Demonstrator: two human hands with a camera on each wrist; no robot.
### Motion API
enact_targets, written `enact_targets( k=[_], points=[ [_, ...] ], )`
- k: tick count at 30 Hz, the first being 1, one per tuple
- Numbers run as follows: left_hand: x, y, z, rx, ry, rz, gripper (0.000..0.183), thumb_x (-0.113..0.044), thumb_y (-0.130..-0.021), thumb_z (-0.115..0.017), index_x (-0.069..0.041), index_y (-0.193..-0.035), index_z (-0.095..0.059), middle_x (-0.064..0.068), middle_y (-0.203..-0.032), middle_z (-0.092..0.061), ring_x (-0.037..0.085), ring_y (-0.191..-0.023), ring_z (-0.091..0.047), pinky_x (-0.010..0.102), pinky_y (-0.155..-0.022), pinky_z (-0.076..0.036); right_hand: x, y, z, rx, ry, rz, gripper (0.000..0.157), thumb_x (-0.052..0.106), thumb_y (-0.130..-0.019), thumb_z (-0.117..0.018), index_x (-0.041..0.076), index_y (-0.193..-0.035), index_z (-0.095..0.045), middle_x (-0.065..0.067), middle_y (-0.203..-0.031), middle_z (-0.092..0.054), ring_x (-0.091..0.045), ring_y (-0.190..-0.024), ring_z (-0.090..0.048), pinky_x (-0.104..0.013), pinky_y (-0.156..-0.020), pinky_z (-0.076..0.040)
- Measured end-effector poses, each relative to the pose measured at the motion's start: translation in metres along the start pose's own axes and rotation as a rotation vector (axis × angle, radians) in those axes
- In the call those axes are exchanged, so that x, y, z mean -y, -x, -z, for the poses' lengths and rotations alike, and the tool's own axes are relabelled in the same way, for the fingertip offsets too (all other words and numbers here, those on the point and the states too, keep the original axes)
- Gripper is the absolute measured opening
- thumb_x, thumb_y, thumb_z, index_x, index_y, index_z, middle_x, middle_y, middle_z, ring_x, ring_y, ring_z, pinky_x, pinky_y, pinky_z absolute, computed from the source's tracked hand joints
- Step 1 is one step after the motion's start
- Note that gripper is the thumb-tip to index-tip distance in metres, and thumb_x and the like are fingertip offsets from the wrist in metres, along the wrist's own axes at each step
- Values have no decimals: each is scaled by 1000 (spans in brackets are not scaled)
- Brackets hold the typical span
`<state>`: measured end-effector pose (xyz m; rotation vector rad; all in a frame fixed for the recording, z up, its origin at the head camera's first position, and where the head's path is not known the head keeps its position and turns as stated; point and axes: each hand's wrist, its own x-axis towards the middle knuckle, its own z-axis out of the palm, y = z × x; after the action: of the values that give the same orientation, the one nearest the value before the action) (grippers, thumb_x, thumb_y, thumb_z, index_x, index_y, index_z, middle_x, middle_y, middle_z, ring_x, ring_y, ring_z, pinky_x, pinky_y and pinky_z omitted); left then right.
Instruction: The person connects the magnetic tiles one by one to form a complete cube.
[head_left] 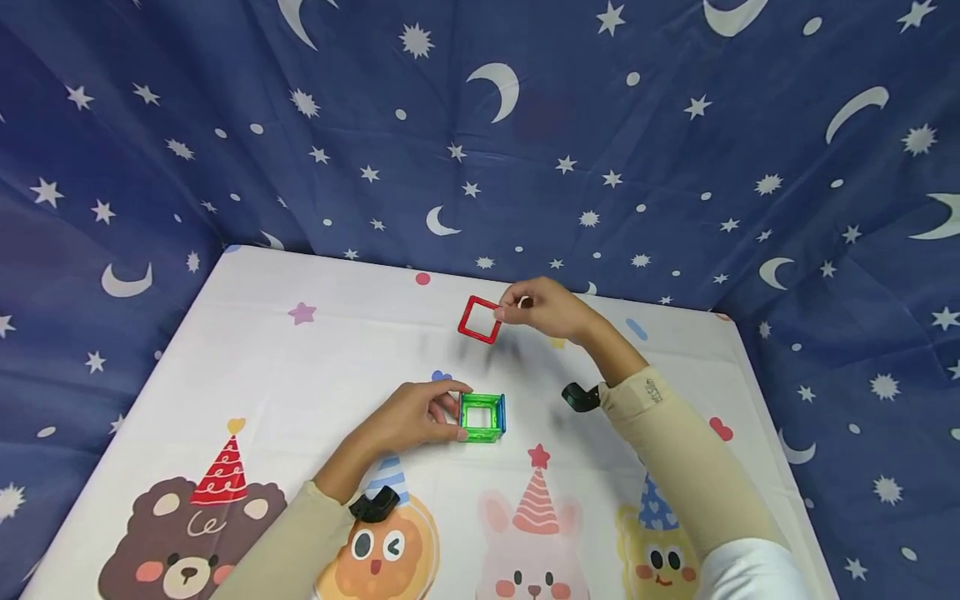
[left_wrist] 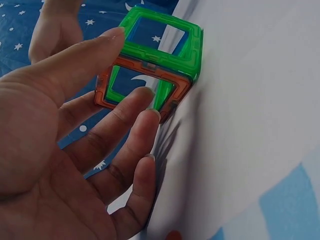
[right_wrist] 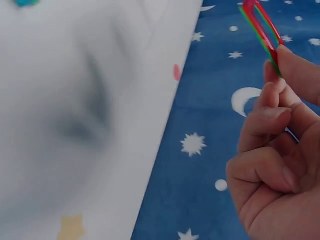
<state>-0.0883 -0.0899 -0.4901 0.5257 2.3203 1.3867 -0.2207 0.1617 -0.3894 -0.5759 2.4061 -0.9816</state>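
Observation:
A small cube of magnetic tiles [head_left: 482,437] sits on the table, with green frames and a blue one on its right side. The left wrist view shows an orange-red frame [left_wrist: 146,65] on the side facing the palm. My left hand [head_left: 408,417] holds the cube between thumb and index finger; the other fingers curve beside the orange-red side. Behind the cube and to the right, my right hand [head_left: 551,310] pinches a red square magnetic tile [head_left: 467,315] by its right edge, above the table. In the right wrist view that tile [right_wrist: 260,25] appears nearly edge-on.
A white cloth with printed cartoon animals and shapes covers the table [head_left: 360,333]. Dark blue fabric [head_left: 540,125] with moons and stars stands along the back and both sides. Each wrist carries a small black camera, such as the right one [head_left: 580,397].

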Motion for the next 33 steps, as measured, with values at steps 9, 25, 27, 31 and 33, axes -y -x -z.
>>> enact_targets(
  k=[9,25,27,31,33],
  points=[
    [3,4,2,-15,-19,-8,62,-33,-80,-89,-19,-134,-65,-3,-99,-71,11,-78,-64,26,-73,-54,-20,49,-32,106,-40,25,8,25,-95,-73,18,-92,-75,-1,-82,-57,-21,-80,-49,-34,-69,-39],
    [2,1,2,-1,-26,1,65,-33,-81,-88,-19,-139,-62,-3,-100,-72,7,-78,-65,26,-71,-53,-28,56,-65,150,40,84,13,26,-98,-70,19,-87,-70,4,-80,-54,-16,-75,-49,-28,-66,-39],
    [2,1,1,2,-27,1,66,-33,-81,-88,-19,-139,-61,-3,-100,-72,7,-78,-66,25,-72,-53,-26,55,-66,147,51,92,13,24,-98,-70,18,-86,-70,4,-78,-54,-17,-73,-49,-28,-65,-38],
    [3,0,0,0,-35,-5,65,-33,-81,-87,-19,-140,-61,-4,-100,-72,8,-78,-66,26,-73,-54,-22,55,-67,108,128,122,16,20,-95,-73,17,-81,-68,5,-75,-53,-14,-71,-49,-26,-63,-39],
    [3,0,0,-4,-36,-2,65,-33,-81,-87,-19,-139,-61,-4,-100,-72,8,-78,-66,26,-73,-54,-20,54,-68,89,171,134,20,19,-94,-74,17,-77,-65,5,-73,-52,-13,-69,-48,-26,-63,-39]
  ],
)
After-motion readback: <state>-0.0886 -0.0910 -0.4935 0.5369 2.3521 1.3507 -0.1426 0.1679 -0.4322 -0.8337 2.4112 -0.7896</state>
